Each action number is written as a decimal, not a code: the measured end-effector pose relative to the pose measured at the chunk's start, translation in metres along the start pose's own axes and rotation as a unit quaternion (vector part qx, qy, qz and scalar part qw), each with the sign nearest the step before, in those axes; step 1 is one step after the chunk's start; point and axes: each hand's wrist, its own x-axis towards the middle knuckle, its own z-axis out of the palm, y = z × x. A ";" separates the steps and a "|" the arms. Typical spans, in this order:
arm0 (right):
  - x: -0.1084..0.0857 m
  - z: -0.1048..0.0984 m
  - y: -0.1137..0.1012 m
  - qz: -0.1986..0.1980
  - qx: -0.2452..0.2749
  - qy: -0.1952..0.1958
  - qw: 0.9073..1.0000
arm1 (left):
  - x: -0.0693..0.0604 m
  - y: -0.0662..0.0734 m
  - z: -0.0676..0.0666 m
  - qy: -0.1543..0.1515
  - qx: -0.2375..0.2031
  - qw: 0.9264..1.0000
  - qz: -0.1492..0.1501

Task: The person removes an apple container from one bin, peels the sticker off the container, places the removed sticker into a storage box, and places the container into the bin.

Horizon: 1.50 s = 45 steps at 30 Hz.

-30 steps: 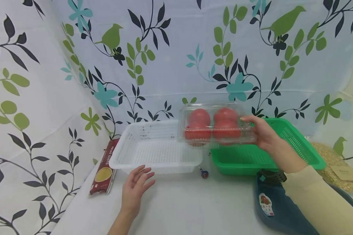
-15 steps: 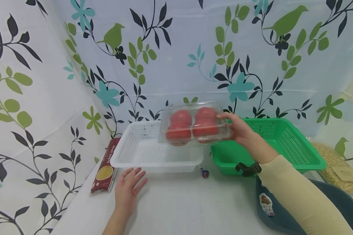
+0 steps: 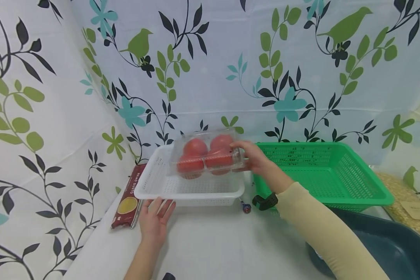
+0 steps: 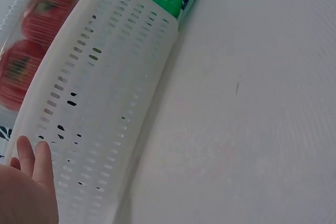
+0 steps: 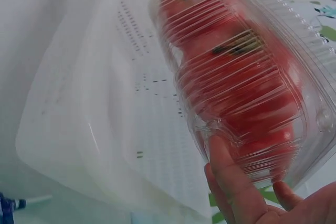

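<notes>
A clear plastic clamshell box [image 3: 205,165] of red tomatoes [image 3: 195,147] hangs tilted over the white perforated basket [image 3: 189,199]. My right hand [image 3: 257,159] grips the box by its right end, with fingers and thumb around its edge in the right wrist view. At the basket's front left is my left hand [image 3: 154,227], palm up. Its extended fingers [image 4: 43,163] lie by the front wall in the left wrist view, and I cannot tell whether they touch it. The box hides part of the basket's inside.
To the right stands a green perforated basket [image 3: 336,200], with a dark blue basin [image 3: 381,245] in front and a bag of grains [image 3: 395,190] beyond. A dark red packet [image 3: 127,198] lies left of the white basket. Between the baskets lies a lollipop [image 3: 246,208].
My right hand has carried the tomato box leftward, from between the two baskets to over the white one. The left hand has shifted slightly left, then up to the white basket's front.
</notes>
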 end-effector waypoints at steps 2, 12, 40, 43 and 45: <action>0.005 0.008 0.004 0.003 -0.002 0.001 1.000 | 0.001 -0.001 0.003 0.015 -0.021 1.000 0.003; 0.022 0.044 0.020 0.022 -0.010 0.020 1.000 | 0.001 -0.008 0.010 0.046 -0.002 0.999 0.028; 0.043 0.072 0.062 0.095 -0.021 0.020 0.995 | 0.003 -0.016 0.023 0.033 -0.015 0.999 0.033; 0.044 0.071 0.064 0.103 -0.039 0.002 0.994 | 0.001 -0.015 0.022 0.042 -0.016 0.998 0.036; 0.044 0.071 0.065 0.112 -0.043 -0.005 0.993 | 0.000 -0.013 0.019 0.049 -0.018 0.998 0.037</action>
